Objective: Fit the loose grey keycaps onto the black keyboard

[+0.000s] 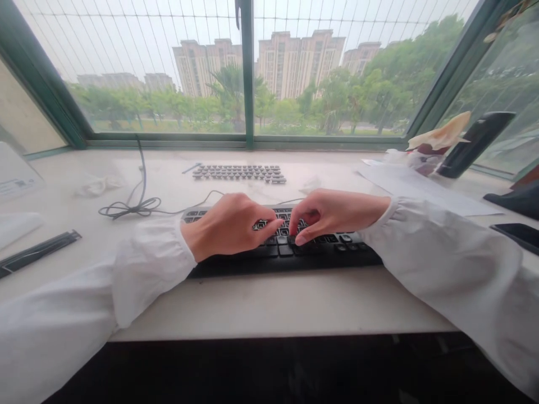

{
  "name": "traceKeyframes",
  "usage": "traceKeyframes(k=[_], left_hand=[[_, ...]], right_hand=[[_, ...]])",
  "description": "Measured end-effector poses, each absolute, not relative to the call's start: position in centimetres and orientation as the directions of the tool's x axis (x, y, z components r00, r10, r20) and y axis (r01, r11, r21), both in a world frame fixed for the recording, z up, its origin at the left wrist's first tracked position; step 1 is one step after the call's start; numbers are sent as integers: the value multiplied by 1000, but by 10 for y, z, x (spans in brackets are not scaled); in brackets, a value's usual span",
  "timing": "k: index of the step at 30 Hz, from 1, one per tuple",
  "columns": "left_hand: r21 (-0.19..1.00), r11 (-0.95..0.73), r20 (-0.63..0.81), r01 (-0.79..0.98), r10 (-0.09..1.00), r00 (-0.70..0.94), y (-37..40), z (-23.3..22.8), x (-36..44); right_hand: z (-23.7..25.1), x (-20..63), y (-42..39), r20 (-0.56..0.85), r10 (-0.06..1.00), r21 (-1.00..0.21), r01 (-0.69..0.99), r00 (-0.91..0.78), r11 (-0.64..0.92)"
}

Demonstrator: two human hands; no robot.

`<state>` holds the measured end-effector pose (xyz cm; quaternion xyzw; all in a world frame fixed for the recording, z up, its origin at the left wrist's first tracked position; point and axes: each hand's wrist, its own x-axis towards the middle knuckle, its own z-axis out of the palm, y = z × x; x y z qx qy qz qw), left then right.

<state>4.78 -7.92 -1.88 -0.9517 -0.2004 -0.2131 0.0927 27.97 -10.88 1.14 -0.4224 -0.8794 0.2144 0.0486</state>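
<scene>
A black keyboard (290,264) lies on the white sill, many of its keys bare of caps while the lower rows and right-hand block still carry some. Over its left half is my left hand (231,224), closed, thumb and forefinger tips together above the bare key sockets; anything between them is too small to make out. My right hand (332,213) reaches in from the other side, its fingers bent and its thumb and fingertip closed at a black keycap near the bottom row. Behind the keyboard, loose keycaps (240,173) stand in neat rows.
A bundled cable (135,209) lies left of the keyboard. Farther left is a dark strip-like object (37,252). Paper sheets (425,188), a dark upright object (475,143) and a black phone-like slab (517,235) are at right. A green-framed window (249,84) rises behind.
</scene>
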Motion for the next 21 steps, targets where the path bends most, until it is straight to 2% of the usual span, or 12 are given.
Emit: traceKeyframes(k=[6,11,21], left_hand=[[-15,-943,414,333,297,860,-79,-18,45],[-31,-967,410,254,219,885,-82,-18,45],[-23,-981,378,192,169,910,-81,-17,44]], right_hand=[[10,278,-109,-50,790,-413,733,-611,541],[11,279,-111,-29,794,-396,736,-607,549],[15,276,-114,-23,807,-379,752,-590,539]])
